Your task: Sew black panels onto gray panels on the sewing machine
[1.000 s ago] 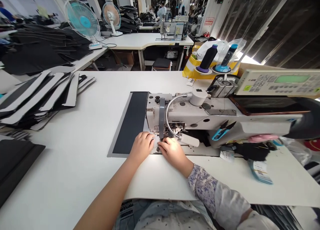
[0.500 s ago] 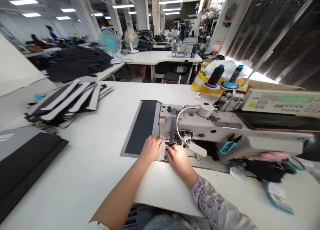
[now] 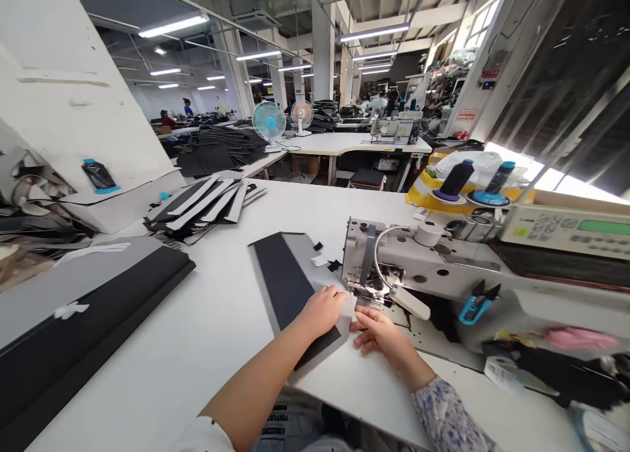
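Note:
A grey and black fabric panel (image 3: 285,275) lies at a slant on the white table, left of the sewing machine (image 3: 394,262). My left hand (image 3: 325,311) is closed on the panel's right edge, fingers curled, close to the needle area. With its thumb and fingertips, my right hand (image 3: 378,337) grips the same edge a little nearer to me. The fingertips are partly hidden at the edge. Small black and white scraps (image 3: 319,260) are on or beside the panel's far part.
Stacked grey and black panels (image 3: 98,308) lie at the left, with strip-edged pieces (image 3: 207,203) behind. Thread cones (image 3: 455,180), a control panel (image 3: 566,235) and blue thread snips (image 3: 477,304) are at the right. Fans (image 3: 269,121) and another machine stand farther back.
The panel has come out from beside the needle, turned aslant and shifted toward me. Both hands have moved with its edge; the scraps are now visible. The camera view has swung left and up.

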Demonstrator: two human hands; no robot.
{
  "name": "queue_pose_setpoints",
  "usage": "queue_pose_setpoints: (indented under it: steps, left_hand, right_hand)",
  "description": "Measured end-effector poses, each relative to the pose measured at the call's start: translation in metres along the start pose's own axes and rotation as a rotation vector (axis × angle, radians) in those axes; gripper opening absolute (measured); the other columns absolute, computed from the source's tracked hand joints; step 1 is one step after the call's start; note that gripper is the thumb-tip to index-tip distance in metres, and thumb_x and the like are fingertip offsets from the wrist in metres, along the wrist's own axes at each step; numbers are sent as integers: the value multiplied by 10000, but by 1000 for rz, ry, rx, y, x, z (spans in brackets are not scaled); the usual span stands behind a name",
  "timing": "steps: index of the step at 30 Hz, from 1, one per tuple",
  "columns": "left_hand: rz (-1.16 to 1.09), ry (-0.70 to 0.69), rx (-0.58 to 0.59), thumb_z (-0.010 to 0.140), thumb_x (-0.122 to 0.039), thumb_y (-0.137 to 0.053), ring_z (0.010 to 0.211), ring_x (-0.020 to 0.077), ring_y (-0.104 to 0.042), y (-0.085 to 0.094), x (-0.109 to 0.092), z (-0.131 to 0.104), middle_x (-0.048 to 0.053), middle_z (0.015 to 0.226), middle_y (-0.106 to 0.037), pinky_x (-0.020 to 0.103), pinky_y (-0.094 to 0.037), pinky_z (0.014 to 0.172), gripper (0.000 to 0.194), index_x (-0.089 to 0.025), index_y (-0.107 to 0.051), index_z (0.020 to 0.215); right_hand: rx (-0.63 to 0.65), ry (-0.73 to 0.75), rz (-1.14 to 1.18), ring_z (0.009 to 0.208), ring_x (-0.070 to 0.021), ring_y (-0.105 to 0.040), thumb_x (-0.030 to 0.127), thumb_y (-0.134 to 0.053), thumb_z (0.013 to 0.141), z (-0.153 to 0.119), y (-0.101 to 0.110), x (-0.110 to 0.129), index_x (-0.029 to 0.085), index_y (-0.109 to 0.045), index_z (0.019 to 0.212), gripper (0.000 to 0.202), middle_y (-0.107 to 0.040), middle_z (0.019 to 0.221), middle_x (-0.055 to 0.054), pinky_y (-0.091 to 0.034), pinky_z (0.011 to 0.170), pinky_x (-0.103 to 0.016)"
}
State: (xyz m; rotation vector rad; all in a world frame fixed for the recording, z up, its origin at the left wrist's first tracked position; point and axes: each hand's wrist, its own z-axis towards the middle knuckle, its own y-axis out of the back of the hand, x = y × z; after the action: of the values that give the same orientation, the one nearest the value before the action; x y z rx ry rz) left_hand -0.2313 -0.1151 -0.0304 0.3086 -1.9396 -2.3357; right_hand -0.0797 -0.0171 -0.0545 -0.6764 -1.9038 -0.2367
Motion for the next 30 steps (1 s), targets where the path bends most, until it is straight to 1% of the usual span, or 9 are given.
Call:
queue_pose_setpoints:
  steps: [2,5,8,10,15,19,24,27,30]
  left_hand:
    - [9,-112,28,883,-164,-490,871,208,-558,2,-5,-2,37,966,-601,292,-450,690,398,-321,-533,1246]
    - [22,-220,-1,878,-191,-529,939,212,-564,-1,-9,0,40,1059,-609,292,-465,708,351,-318,-569,1203]
    - [8,-210,-73,865,-174,-556,1105,230,-545,-8,-5,3,48,1225,-601,331,-483,851,278,-252,-616,1126]
    - [-12,-206,-78,857,-142,-558,1118,219,-560,-14,-1,4,41,1237,-617,344,-483,900,290,-238,-623,1123]
    - [-27,-201,-95,878,-145,-531,1040,191,-618,-25,7,7,29,1151,-673,335,-500,901,269,-234,-646,1105]
    - [-48,-200,-97,901,-169,-506,1047,197,-615,-27,8,14,26,1154,-675,338,-502,896,261,-221,-647,1114]
    - [-155,-120,-36,934,-208,-434,1064,196,-594,-10,2,8,39,1169,-651,345,-471,928,294,-227,-601,1175]
    - [-217,-134,21,898,-278,-493,1088,209,-561,7,-5,-10,48,1174,-621,371,-435,967,327,-241,-550,1218]
    - [-206,-159,58,820,-306,-574,1094,241,-531,19,-13,-23,67,1152,-604,416,-395,993,402,-233,-536,1213]
  right_hand:
    - [93,-20,-135,451,-128,-587,511,-616,778,-5,0,6,181,-562,804,335,-639,648,-21,-436,350,-211]
    - [63,17,-313,337,-90,-472,454,-588,799,-8,-3,13,204,-473,649,314,-557,493,39,-348,280,-178]
    - [31,27,-366,315,-76,-446,395,-558,828,-8,-6,16,213,-458,627,289,-538,475,59,-324,269,-165]
    - [23,21,-383,314,-74,-445,356,-537,843,-7,-6,17,216,-456,629,268,-539,481,62,-317,266,-163]
    - [17,5,-424,324,-83,-448,296,-470,875,-6,-5,17,225,-440,658,230,-536,493,66,-345,289,-182]
    - [-1,-8,-501,347,-87,-452,287,-438,894,-6,-5,20,222,-441,681,222,-537,523,62,-331,342,-200]
    - [-174,233,-931,526,-105,-479,288,-551,854,-11,-3,24,197,-509,651,226,-537,569,31,-298,501,-230]
    - [-211,253,-1032,571,-113,-463,312,-579,843,-14,-3,22,197,-541,675,207,-534,589,29,-275,526,-238]
    - [-210,247,-1080,578,-114,-454,265,-558,837,-15,-3,20,197,-545,672,179,-543,605,23,-263,531,-242]
